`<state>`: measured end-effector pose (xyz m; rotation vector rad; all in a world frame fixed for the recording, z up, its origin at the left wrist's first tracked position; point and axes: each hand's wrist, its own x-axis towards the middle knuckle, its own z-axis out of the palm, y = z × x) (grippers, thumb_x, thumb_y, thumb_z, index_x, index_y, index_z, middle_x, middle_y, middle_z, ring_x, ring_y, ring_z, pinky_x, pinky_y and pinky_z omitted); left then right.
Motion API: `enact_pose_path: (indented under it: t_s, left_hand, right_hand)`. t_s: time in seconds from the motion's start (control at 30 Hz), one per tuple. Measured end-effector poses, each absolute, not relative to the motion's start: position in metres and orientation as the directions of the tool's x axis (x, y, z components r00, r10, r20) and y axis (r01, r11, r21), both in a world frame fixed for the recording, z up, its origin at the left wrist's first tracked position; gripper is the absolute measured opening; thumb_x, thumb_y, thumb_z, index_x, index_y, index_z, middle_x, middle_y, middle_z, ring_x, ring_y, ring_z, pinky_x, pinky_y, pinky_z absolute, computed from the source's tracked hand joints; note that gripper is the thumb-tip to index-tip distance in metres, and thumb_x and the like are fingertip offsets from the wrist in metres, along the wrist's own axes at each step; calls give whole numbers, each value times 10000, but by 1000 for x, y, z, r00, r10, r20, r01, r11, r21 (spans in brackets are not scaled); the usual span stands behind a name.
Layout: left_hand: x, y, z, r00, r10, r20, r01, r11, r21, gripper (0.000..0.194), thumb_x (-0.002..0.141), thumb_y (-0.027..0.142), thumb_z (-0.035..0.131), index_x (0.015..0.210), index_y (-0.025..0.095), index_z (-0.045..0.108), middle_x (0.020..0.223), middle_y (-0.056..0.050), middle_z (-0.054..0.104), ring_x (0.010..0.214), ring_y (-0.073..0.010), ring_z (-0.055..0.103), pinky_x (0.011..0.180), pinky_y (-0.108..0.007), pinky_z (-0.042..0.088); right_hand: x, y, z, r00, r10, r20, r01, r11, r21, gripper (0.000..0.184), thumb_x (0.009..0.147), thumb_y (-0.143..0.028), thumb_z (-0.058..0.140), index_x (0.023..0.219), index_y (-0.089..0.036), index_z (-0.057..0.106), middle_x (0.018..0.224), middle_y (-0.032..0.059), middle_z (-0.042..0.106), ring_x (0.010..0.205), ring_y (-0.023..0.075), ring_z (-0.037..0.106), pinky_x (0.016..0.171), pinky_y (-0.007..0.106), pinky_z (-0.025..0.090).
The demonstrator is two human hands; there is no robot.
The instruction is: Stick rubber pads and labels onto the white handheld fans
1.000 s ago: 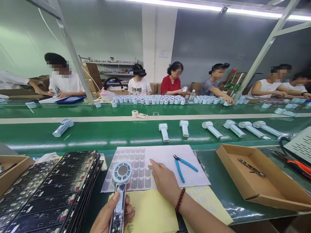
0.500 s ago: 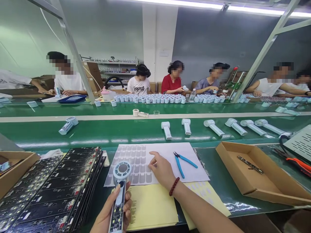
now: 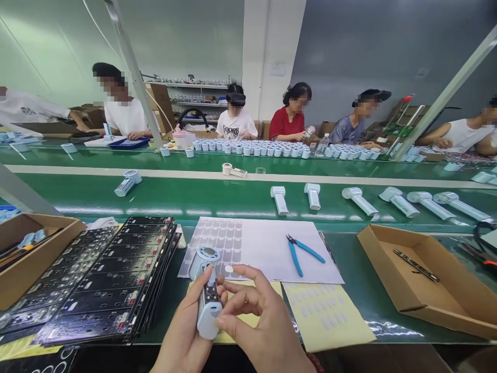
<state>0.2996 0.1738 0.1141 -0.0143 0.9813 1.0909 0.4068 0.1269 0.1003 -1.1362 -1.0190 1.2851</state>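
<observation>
On the green surface [image 3: 351, 259], we are working between a stack of circuit boards [image 3: 116, 269] and a cardboard tray [image 3: 427, 295]. Our left hand [image 3: 182, 331] is gripping the pale blue device [image 3: 212, 294] by its handle, holding it near the white sheet [image 3: 267, 246] with the base end facing us. Our right hand [image 3: 264, 311] is touching that base end with its thumb while the index finger is reaching forward; a white oval is showing at its tip, and we cannot tell whether the hand is pinching anything. For good control, we should be bracing the handle in the left palm, keeping the base's edges in sight and pressing lightly, away from the exposed board. Compared with half a second ago, our right hand is no longer hovering over the white sheet; it is meeting the device, whose base end is now showing.
</observation>
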Motion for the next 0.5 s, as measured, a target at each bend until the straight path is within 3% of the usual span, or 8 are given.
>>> enact_pose_path:
  t_s: [0.5]
  left_hand:
    - [298, 177, 112, 93, 728, -680, -748, 502, 434, 183, 942, 105, 518, 778, 100, 597, 613, -26, 584, 464, -103, 584, 461, -209, 535]
  right_hand:
    - [406, 134, 103, 27, 996, -88, -117, -85, -989, 588, 650, -157, 771, 1207, -241, 600, 730, -22, 767, 1154, 255, 677, 1022, 414, 523]
